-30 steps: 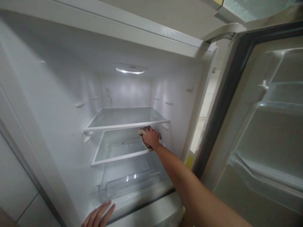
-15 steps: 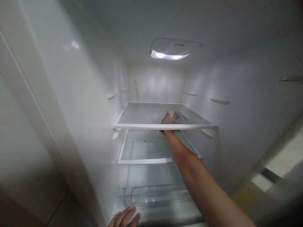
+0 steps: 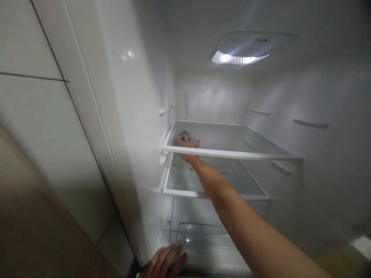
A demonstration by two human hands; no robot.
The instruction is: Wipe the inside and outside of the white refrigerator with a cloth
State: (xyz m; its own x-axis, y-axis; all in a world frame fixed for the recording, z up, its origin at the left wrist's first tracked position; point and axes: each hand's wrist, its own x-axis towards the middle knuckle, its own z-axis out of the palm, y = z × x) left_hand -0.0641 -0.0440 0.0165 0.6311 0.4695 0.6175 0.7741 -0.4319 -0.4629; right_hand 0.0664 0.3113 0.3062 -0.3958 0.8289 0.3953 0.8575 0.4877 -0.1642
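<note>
I am looking into an open white fridge. My right hand [image 3: 187, 142] reaches under the upper glass shelf [image 3: 232, 153], seen blurred through the glass near its front left corner. It is closed on a cloth [image 3: 193, 142] pressed against the shelf's underside. My right forearm crosses above the lower glass shelf [image 3: 208, 194]. My left hand [image 3: 165, 262] lies flat with fingers stretched on the fridge's bottom front edge, beside a clear plastic drawer [image 3: 199, 235].
The fridge's left wall [image 3: 139, 116] stands close at left, with a tiled wall [image 3: 34, 116] outside it. An interior lamp [image 3: 240, 57] glows in the ceiling. Shelf rails [image 3: 311, 124] stick out of the right wall.
My right hand with the cloth slid left under the upper shelf, from its right side to its front left corner. The view swung right and closer into the fridge.
</note>
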